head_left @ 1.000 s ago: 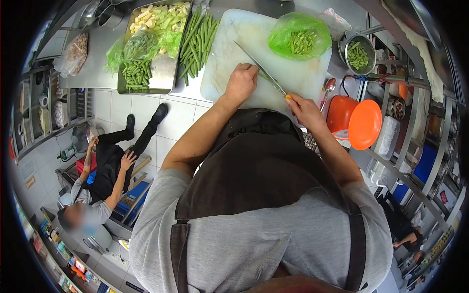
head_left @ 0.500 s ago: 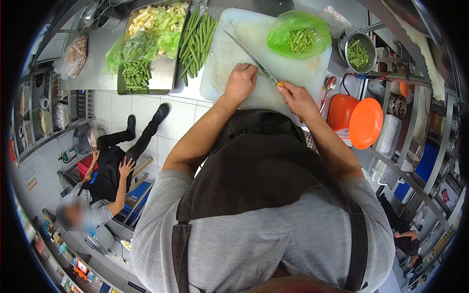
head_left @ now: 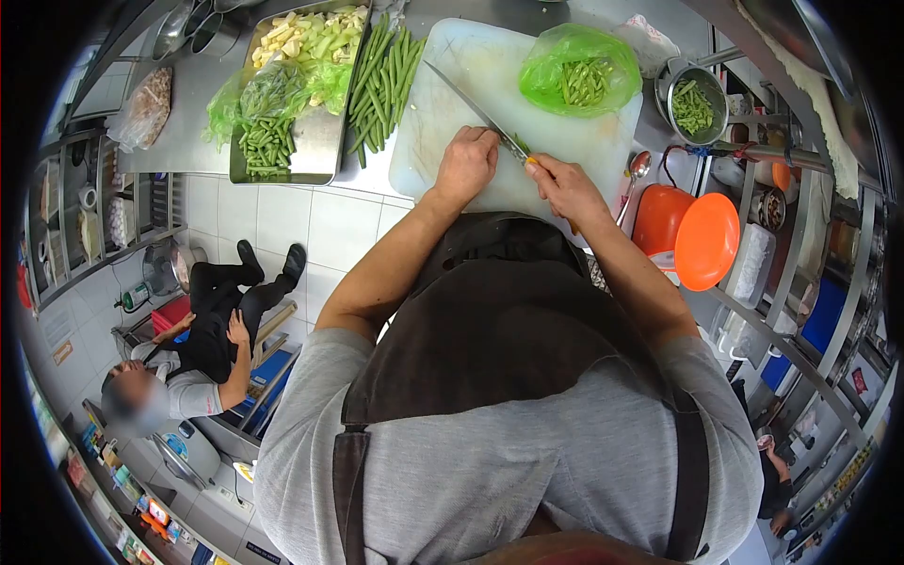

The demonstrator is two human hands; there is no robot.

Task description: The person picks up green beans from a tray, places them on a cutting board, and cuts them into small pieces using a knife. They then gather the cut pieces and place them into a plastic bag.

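Observation:
My right hand [head_left: 571, 188] grips the yellow-orange handle of a kitchen knife [head_left: 474, 105], its long blade slanting toward the far left over the white cutting board [head_left: 438, 155]. My left hand [head_left: 467, 162] is closed just left of the blade, fingers curled at what looks like a green bean, mostly hidden by fingers and knife. A bit of cut green bean [head_left: 519, 143] shows beside the blade near the handle. Farther up the board lies a green plastic bag [head_left: 541, 75] with cut beans in it. Whole green beans [head_left: 384, 85] are piled left of the board.
A metal tray [head_left: 325, 141] at left holds cut vegetables and green bags. A metal pot [head_left: 667, 89] with cut beans, a spoon [head_left: 640, 162] and orange plastic containers [head_left: 706, 241] are at right. A bag of brownish food [head_left: 146, 108] lies far left; a person [head_left: 212, 320] sits behind.
The knife and my right hand have shifted slightly up and left, and cut green shows beside the blade. The seated person has drawn their feet back and raised a hand to their head.

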